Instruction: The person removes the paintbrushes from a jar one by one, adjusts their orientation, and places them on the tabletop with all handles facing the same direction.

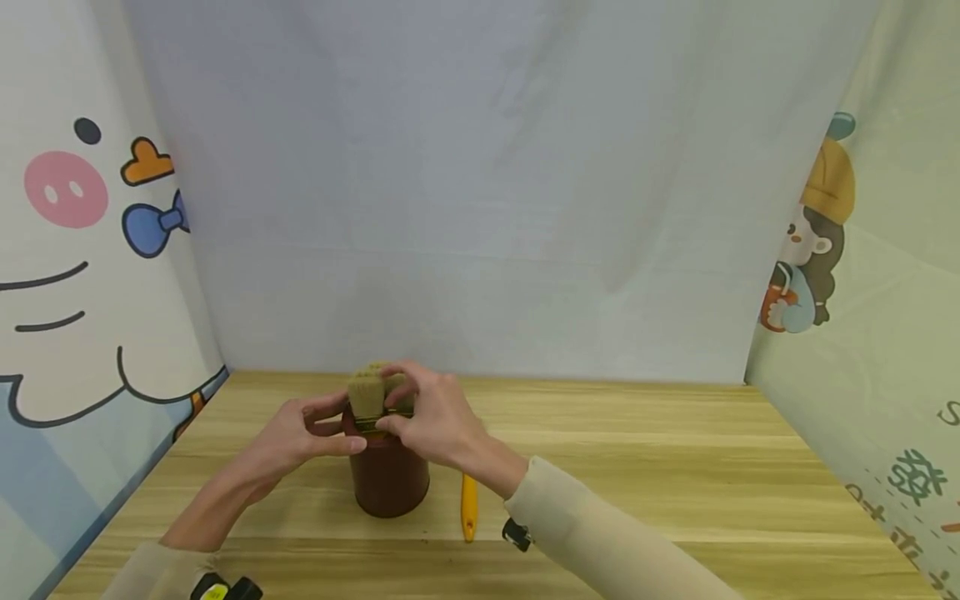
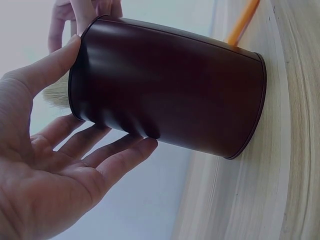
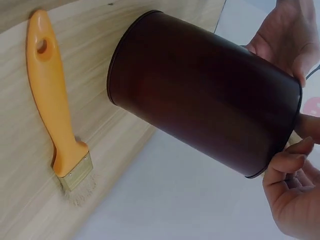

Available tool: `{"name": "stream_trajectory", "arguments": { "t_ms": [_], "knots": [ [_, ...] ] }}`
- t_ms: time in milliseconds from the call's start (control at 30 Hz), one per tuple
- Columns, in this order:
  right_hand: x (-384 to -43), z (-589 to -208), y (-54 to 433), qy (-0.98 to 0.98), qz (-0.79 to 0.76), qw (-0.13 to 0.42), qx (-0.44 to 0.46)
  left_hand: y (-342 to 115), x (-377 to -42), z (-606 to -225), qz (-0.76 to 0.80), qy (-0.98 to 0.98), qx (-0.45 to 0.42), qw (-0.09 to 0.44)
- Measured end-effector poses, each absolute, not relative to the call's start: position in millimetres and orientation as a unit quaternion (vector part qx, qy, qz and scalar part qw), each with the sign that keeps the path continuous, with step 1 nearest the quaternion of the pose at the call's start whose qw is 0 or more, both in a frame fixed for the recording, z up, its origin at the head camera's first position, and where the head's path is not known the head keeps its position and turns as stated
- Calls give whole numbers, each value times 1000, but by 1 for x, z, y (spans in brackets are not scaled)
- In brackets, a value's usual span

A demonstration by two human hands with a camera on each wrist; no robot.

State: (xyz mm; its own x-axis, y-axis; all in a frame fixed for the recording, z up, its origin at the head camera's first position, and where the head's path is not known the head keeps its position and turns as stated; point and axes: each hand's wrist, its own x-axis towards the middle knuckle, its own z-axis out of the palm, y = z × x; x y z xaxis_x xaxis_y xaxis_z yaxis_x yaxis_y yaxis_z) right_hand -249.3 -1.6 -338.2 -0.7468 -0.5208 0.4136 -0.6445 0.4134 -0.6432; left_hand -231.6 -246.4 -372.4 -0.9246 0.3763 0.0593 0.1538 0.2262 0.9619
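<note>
A dark brown cylindrical cup (image 1: pixel 390 483) stands on the table, with paintbrushes (image 1: pixel 367 395) in it, pale bristles up. My left hand (image 1: pixel 288 437) holds the cup near its top. In the left wrist view, its thumb lies at the rim and its fingers spread along the side of the cup (image 2: pixel 170 90). At the opening, my right hand (image 1: pixel 444 421) pinches a paintbrush, thumb at the metal band and fingers by the bristles. The handles are hidden inside the cup. In the right wrist view, the right hand's fingers (image 3: pixel 285 165) are right at the cup's rim.
A paintbrush with an orange-yellow handle (image 3: pixel 50 100) lies on the wood-grain table (image 1: pixel 637 475) to the right of the cup, partly under my right forearm in the head view. A plain pale curtain (image 1: pixel 480 183) hangs behind, with printed cloths at both sides.
</note>
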Motion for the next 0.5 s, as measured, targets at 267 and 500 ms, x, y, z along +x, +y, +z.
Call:
{"name": "stream_trajectory", "arguments": {
  "t_ms": [267,500],
  "knots": [
    [-256,-341,-2,-844,357,98,389,-247,-230,-373,593,782,168,92],
    [-256,-342,-5,-848,323,122,402,-248,-230,-373,594,782,169,88]
  ]
}}
